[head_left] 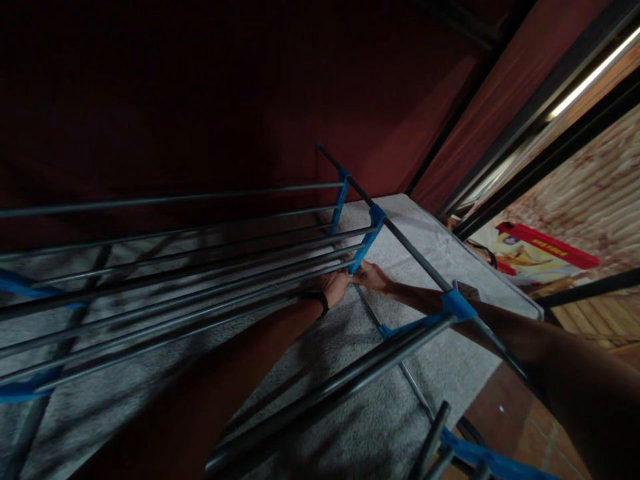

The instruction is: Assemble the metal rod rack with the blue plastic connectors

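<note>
A rack of grey metal tubes joined by blue plastic brackets lies before me, tilted across the view. My left hand, with a black band on its wrist, is closed around the end of a tube where it meets the lower end of a bracket. Close against it, my right hand reaches under the slanting side pole and grips the same bracket's lower end. The fingers of both hands are partly hidden. Nearer to me, another blue bracket joins the side pole to two thick tubes.
Beneath the rack spreads a grey textured mat. A dark red curtain hangs behind. On the right are a red and yellow package, a dark phone-like object and brown floor tiles. More tubes jut up at bottom right.
</note>
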The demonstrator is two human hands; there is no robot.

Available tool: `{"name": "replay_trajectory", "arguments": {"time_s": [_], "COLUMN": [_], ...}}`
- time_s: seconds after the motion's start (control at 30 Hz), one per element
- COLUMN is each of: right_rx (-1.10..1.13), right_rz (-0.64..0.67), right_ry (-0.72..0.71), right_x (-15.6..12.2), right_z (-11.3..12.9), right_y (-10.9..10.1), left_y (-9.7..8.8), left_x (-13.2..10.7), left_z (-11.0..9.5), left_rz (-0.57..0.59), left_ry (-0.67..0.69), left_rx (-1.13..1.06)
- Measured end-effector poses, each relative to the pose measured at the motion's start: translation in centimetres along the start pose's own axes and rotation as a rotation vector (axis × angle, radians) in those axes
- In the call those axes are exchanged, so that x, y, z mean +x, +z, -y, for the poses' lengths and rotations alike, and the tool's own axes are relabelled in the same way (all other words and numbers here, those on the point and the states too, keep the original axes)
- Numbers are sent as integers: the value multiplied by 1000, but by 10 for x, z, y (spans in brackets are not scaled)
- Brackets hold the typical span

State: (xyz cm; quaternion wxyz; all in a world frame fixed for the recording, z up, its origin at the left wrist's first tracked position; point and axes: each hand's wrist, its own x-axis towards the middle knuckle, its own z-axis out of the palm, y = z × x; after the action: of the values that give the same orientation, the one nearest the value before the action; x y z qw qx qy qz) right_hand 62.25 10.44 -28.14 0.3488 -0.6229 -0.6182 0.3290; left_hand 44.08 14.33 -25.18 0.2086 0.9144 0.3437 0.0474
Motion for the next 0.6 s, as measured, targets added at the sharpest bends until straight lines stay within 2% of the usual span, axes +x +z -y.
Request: {"name": "replay_trajectory", "arguments": {"time_s": [0.33, 0.6], "right_rx": [-106, -212], "right_rz": [-77, -84], "right_ry": [25, 71], "right_x": [0, 0], "right_z": [0, 3], "right_y": [2, 4], "left_y": [7, 3], "left_x": [9, 6], "left_z": [9, 10], "left_rz": [-76, -74], "left_ry": [2, -21], "left_rx": [-33, -97]}}
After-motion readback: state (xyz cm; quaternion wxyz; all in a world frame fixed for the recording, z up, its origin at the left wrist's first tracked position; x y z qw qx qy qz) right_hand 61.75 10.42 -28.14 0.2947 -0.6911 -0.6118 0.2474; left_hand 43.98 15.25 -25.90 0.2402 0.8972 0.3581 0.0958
